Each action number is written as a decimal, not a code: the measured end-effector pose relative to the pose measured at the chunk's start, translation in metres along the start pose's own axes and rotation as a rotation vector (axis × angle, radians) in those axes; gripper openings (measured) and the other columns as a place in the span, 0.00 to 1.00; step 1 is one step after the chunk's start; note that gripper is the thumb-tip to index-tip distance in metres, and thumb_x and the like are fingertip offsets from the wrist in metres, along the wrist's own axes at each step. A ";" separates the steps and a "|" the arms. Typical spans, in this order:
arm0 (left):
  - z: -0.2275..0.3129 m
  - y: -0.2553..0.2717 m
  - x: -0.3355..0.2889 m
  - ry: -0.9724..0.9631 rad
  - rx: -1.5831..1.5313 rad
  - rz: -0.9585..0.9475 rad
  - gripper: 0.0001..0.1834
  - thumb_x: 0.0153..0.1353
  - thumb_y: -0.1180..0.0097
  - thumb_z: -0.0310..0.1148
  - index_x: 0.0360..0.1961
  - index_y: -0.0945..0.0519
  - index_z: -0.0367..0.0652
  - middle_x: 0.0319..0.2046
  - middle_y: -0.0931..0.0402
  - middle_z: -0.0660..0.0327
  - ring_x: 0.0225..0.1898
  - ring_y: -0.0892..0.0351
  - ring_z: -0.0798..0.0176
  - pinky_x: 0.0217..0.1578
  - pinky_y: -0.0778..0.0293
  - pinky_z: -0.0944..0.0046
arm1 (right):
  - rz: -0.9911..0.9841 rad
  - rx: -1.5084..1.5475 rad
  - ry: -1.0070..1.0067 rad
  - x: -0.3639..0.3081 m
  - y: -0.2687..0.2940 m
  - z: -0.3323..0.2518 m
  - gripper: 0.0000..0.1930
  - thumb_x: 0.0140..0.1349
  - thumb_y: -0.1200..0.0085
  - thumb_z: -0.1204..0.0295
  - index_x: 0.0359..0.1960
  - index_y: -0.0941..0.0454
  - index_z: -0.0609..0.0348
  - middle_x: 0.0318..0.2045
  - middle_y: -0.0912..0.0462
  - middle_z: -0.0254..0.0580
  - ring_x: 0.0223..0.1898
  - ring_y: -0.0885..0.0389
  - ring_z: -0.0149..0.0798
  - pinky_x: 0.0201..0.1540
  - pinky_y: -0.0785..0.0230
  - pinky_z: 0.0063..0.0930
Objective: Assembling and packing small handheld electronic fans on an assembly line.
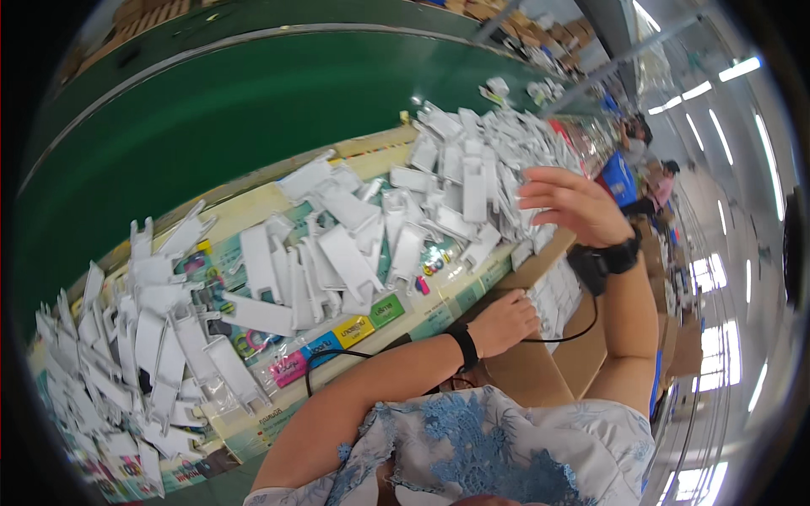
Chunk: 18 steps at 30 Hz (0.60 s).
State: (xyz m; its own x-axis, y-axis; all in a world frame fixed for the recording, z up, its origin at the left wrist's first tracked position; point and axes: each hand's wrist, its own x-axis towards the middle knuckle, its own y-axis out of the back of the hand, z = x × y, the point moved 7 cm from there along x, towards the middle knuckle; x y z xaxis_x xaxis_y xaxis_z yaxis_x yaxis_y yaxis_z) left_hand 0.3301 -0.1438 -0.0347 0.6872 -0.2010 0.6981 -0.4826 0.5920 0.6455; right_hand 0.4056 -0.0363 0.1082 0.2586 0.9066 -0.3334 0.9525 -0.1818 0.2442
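Note:
My left hand (504,323) rests at the near edge of an open cardboard box (527,368), its fingers curled. Whatever lies under those fingers is hidden. My right hand (578,207) is raised above the far end of the box, fingers stretched out and slightly blurred, holding nothing. Flat white plastic parts with forked ends lie inside the box, forming a stack (554,295). Just beyond my right hand, a heap of similar white parts (474,181) covers the table. Black bands circle both wrists.
More white parts (160,337) are piled on the left of the table, over a printed colourful cover (337,333). A green conveyor belt (278,97) runs behind. A black cable (582,331) crosses the box. Co-workers (662,185) and a blue bin (620,179) are farther right.

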 end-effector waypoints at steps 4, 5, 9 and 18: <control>0.004 -0.003 0.009 0.018 -0.019 -0.002 0.06 0.49 0.50 0.32 0.30 0.27 0.46 0.30 0.30 0.65 0.40 0.32 0.64 0.51 0.41 0.62 | 0.625 0.030 -0.025 -0.106 0.132 0.081 0.16 0.61 0.50 0.63 0.46 0.27 0.58 0.41 0.22 0.38 0.46 0.25 0.33 0.43 0.30 0.29; 0.006 -0.001 0.011 0.026 -0.039 -0.021 0.09 0.46 0.46 0.33 0.30 0.27 0.46 0.30 0.30 0.64 0.40 0.31 0.64 0.52 0.41 0.61 | 0.667 0.027 -0.152 -0.130 0.150 0.122 0.15 0.59 0.48 0.62 0.43 0.27 0.56 0.41 0.22 0.38 0.44 0.25 0.32 0.42 0.30 0.30; 0.008 -0.006 0.009 0.040 -0.057 -0.044 0.11 0.43 0.43 0.32 0.30 0.27 0.46 0.30 0.30 0.64 0.41 0.31 0.62 0.52 0.41 0.60 | 0.580 -0.036 -0.777 -0.187 0.150 0.304 0.31 0.50 0.40 0.53 0.52 0.32 0.56 0.49 0.28 0.42 0.42 0.26 0.36 0.42 0.31 0.32; 0.012 -0.004 0.012 0.083 -0.115 -0.099 0.14 0.41 0.41 0.30 0.32 0.28 0.45 0.31 0.31 0.63 0.41 0.32 0.61 0.52 0.41 0.57 | 0.607 -0.193 -0.889 -0.200 0.147 0.419 0.64 0.37 0.38 0.39 0.63 0.60 0.75 0.60 0.43 0.66 0.58 0.37 0.53 0.57 0.41 0.36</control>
State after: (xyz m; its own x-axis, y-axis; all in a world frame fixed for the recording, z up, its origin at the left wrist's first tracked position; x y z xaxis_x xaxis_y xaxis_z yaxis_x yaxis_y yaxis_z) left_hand 0.3337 -0.1583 -0.0249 0.7727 -0.2005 0.6023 -0.3484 0.6591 0.6665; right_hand 0.5618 -0.4039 -0.1709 0.7741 0.0727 -0.6289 0.6059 -0.3728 0.7028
